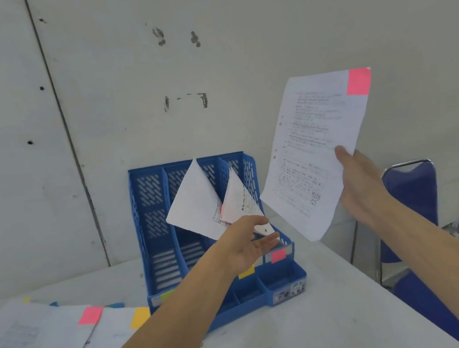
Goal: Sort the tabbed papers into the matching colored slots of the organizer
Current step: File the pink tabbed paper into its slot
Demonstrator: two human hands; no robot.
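Right hand [364,190] pinches a pink-tabbed paper [314,147] aloft; left hand [245,246], fingers loose, hovers at the organizer [155,239] by its pink-labelled slot [278,255] (rightmost). Best to lower the paper's bottom edge in first

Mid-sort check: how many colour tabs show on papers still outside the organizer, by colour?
Pink tabs: 2, one on the held paper
Yellow tabs: 2
Blue tabs: 2, edges only
Total: 6
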